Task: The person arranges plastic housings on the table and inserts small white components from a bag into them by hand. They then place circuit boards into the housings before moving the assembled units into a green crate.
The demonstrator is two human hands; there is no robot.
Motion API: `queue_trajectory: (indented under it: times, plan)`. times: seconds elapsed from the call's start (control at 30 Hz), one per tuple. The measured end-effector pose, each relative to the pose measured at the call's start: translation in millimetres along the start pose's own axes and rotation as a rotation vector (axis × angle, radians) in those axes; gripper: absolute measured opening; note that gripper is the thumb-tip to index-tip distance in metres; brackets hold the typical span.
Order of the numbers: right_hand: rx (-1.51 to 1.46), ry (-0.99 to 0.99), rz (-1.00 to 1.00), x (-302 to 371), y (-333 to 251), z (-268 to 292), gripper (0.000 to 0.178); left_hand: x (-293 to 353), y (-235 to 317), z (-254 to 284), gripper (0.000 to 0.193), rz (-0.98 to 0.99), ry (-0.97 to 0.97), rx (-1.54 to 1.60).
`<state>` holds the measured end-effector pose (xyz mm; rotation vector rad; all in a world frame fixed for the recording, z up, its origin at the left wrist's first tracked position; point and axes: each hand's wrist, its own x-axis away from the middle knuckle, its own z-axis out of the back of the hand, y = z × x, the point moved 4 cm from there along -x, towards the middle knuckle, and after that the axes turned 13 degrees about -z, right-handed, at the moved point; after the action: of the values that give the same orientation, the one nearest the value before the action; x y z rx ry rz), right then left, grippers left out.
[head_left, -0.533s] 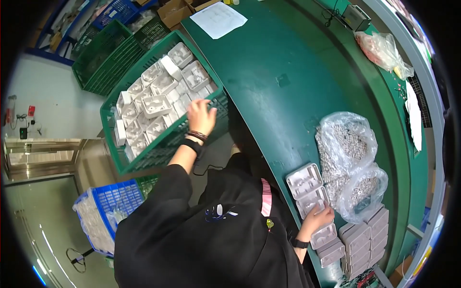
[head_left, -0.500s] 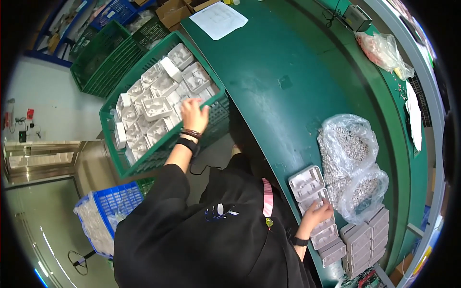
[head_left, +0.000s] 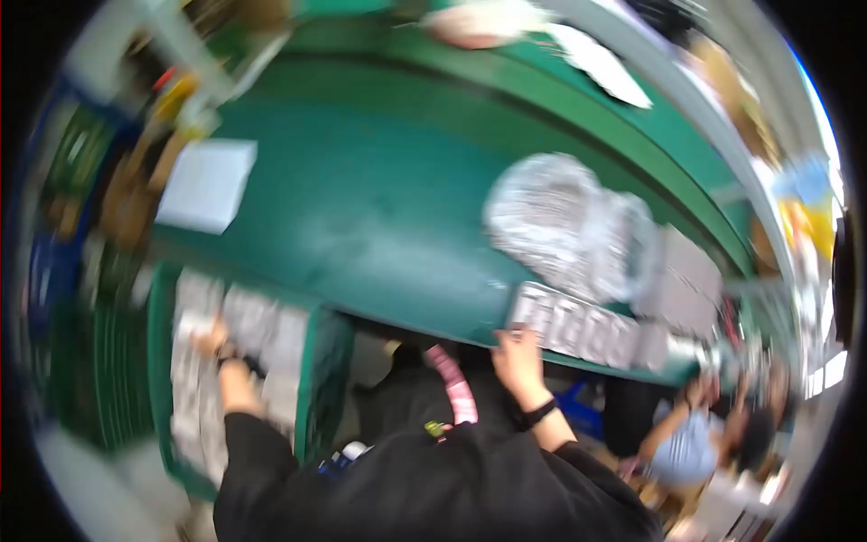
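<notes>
My left hand (head_left: pixel 212 339) reaches down into a green crate (head_left: pixel 310 384) packed with pale plastic housings (head_left: pixel 253 316). Its fingers are smeared by motion, so whether they grip one of the housings cannot be made out. At the near edge of the green workbench (head_left: pixel 388 208), my right hand (head_left: pixel 519 361) rests beside the left end of a row of open grey plastic cases (head_left: pixel 564 327). Its fingers look apart, with nothing visible in them. Just behind the row lies a clear plastic bag (head_left: pixel 551 212) of small grey parts.
Stacked grey cases (head_left: pixel 682 280) stand right of the bag. A white sheet (head_left: pixel 208 185) lies at the bench's left end. Another person (head_left: pixel 691 443) in a light blue top is at the lower right. Green crates (head_left: pixel 113 375) stand at the far left.
The view has swung to the right, bringing another person into sight. My left hand has gone deeper into the crate. My right hand has shifted from the middle of the row to its left end.
</notes>
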<state>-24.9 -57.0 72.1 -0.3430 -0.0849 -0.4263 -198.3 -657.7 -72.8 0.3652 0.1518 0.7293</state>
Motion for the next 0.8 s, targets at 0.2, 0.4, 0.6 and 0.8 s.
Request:
queue_trajectory:
  times: [0.2, 0.4, 0.6, 0.8]
  plan:
    - [-0.085, 0.129, -0.007, 9.6, -5.9, -11.7, 0.029, 6.1, 8.1, -6.3, 0.07, 0.014, -0.226, -0.493]
    - [-0.13, 0.222, -0.093, 16.4, 9.8, -3.9, 0.023, -96.7, -29.5, -66.3, 0.038, -0.27, -0.136, 0.184]
    - [-0.128, 0.238, -0.137, 20.2, 21.3, -2.0, 0.026, -132.5, -15.6, -53.1, 0.035, -0.384, -0.056, 0.131]
    - [-0.088, 0.223, -0.155, 32.3, 23.2, -2.7, 0.026, -129.9, -4.9, -48.7, 0.033, -0.471, -0.012, 0.089]
